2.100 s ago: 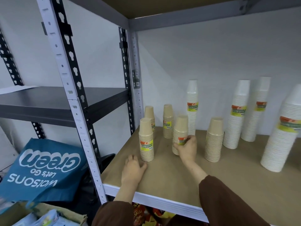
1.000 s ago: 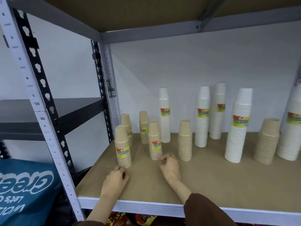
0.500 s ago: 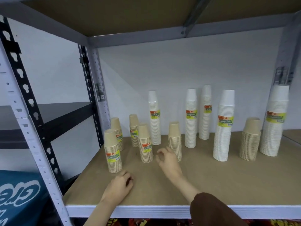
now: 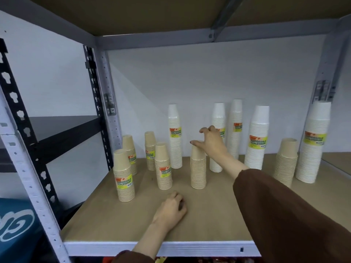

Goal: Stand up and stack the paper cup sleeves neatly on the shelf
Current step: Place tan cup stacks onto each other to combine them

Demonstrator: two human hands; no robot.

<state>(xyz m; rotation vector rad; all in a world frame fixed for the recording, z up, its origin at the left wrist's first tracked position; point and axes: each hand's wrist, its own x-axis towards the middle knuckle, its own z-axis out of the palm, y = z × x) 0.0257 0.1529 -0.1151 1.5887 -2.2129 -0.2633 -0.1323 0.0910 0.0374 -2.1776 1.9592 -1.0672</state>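
Upright sleeves of paper cups stand on the brown shelf board. Short tan sleeves are grouped at the left, and another tan sleeve stands mid-shelf. Tall white sleeves line the back wall. My right hand hovers with fingers spread just above and behind the mid-shelf tan sleeve, in front of a white sleeve; it holds nothing. My left hand rests on the board near the front, fingers curled, empty.
A tan sleeve and a wide white sleeve stand at the right. A grey upright post rises at the front left, and the upper shelf hangs overhead. A blue bag lies lower left beside a black shelf.
My right hand has risen from the board and reached back over the mid-shelf tan sleeve. My left hand stays on the board. The view has shifted right.
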